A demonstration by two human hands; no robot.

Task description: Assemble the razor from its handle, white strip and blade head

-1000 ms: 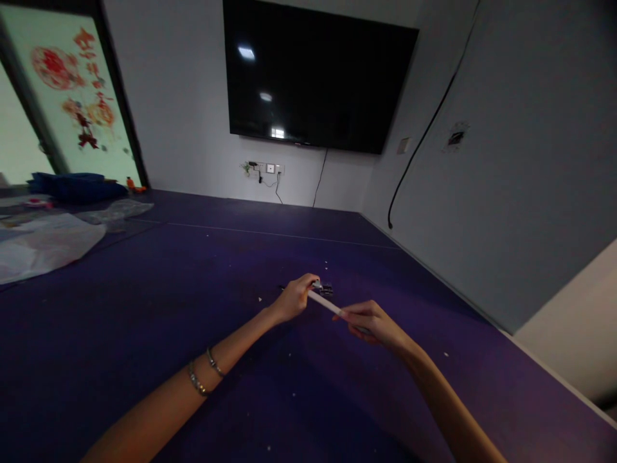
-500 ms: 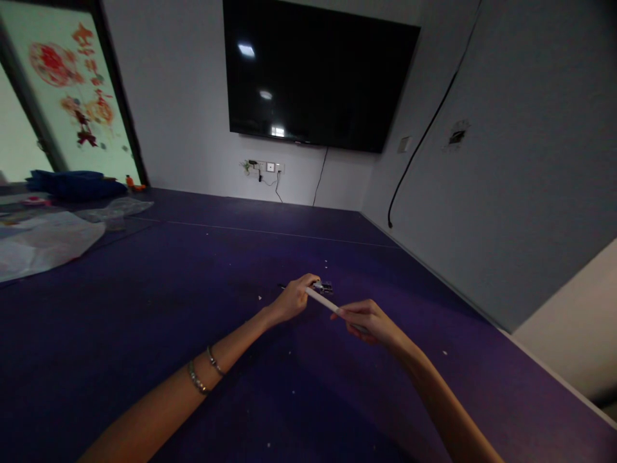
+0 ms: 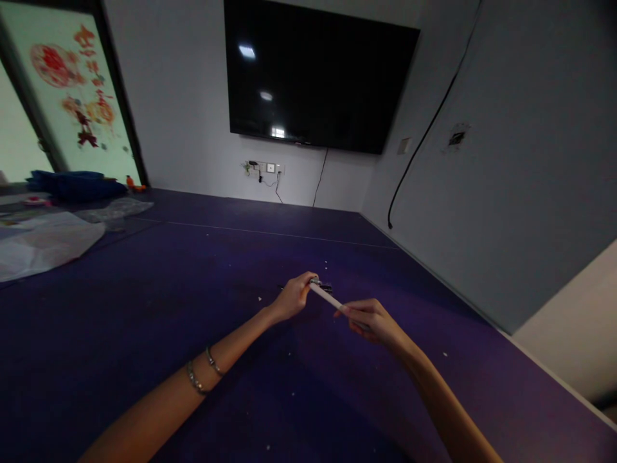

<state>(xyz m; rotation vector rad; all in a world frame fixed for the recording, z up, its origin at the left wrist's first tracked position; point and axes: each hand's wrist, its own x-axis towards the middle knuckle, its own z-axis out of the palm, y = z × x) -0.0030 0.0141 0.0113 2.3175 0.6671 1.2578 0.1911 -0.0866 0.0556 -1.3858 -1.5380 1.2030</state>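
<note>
Here, the stick (image 3: 327, 296) slants forward and left from the right grip (image 3: 372, 320), closed on its near end, to the left grip (image 3: 292, 299), pinching a metal piece (image 3: 315, 280).

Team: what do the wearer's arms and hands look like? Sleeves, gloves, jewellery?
No sleeves or gloves visible on left hand or right hand. Two silvery bracelets circle the left forearm; the one nearer the elbow looks chunkier.

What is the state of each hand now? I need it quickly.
Left hand: closed on a small silvery piece, mostly hidden.
Right hand: closed, holding a white stick.
</note>
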